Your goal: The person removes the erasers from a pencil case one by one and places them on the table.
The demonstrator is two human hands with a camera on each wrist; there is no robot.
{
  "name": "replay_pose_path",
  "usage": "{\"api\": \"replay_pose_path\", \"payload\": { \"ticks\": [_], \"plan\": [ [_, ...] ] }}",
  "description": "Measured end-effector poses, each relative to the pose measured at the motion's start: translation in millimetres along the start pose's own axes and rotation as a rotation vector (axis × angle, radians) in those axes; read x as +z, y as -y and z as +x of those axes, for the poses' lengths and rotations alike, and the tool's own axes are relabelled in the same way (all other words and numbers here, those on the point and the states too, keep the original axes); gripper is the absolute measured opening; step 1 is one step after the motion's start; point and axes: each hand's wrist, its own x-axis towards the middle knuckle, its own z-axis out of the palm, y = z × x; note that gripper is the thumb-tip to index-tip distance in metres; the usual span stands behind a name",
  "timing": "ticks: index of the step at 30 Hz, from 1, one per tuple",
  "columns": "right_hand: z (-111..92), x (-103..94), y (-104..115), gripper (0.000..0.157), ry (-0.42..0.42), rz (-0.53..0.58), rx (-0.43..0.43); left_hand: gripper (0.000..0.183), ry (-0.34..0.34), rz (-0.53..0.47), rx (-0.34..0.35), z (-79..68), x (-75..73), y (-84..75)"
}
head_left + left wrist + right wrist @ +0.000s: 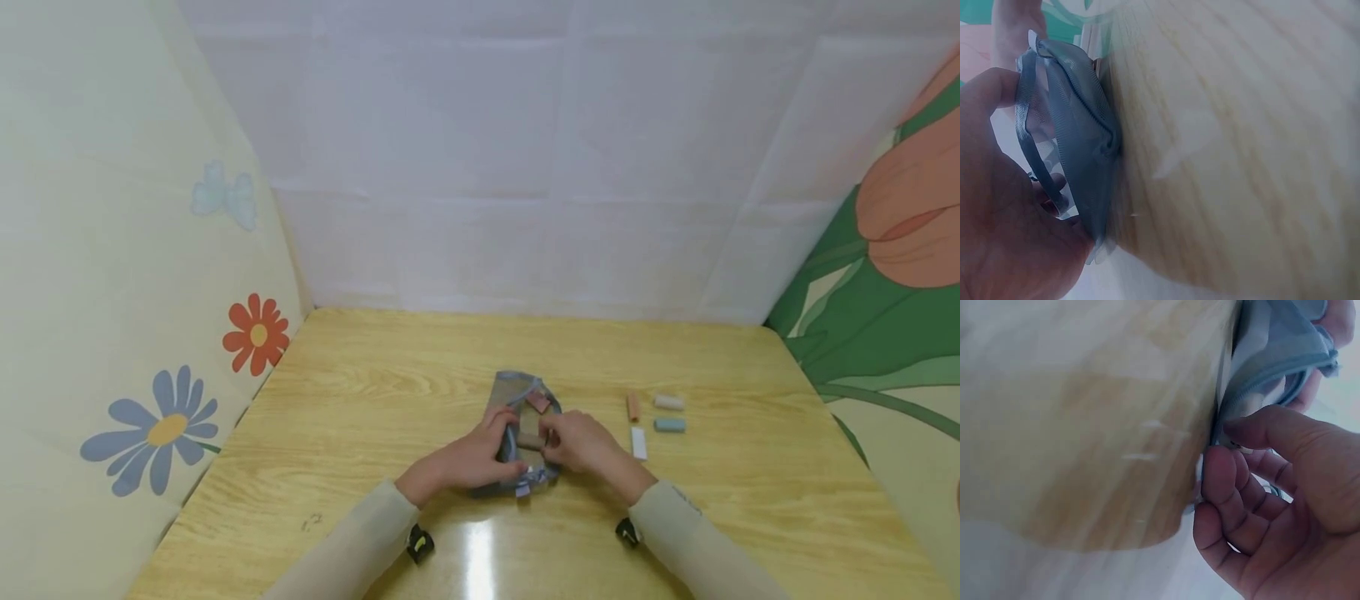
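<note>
Blue-edged pouch (510,387) is held on desk (375,375) by left hand (477,452), grip curled round its edge, while brown roll (530,442) at its opening is pinched by right hand (587,443), grip nearly closed.

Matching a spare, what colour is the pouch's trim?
Greyish-blue trim, clearest in the left wrist view.

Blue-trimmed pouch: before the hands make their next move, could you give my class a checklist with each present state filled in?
1. Mouth of the blue-trimmed pouch open: ok.
2. Left hand holding its edge: ok.
3. Right hand at the brown roll in the opening: ok.
4. Orange piece, cream roll, teal piece and white piece inside: not ok; all lie on the table, right of the pouch.
5. Brown roll fully clear of the rim: cannot tell; fingers hide one end.
</note>
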Motion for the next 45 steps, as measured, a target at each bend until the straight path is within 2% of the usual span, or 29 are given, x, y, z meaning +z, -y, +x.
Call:
{"api": "replay_pose_path", "payload": {
  "ticks": [11,23,45],
  "plan": [
    [-6.9,-11.9,-10.3,0.014,-0.053,-0.028,-0.045,0.084,-0.002,0.012,-0.001,-0.5,1.1,0.6],
    [-22.3,-30.6,-25.3,0.009,-0.071,0.01,0.09,0.084,0.005,0.018,-0.005,-0.3,1.7,1.0],
    [-40.5,-41.1,-42.1,0.009,-0.082,0.014,0.125,0.084,0.011,0.02,0.005,1.2,3.4,5.4]
  ]
}}
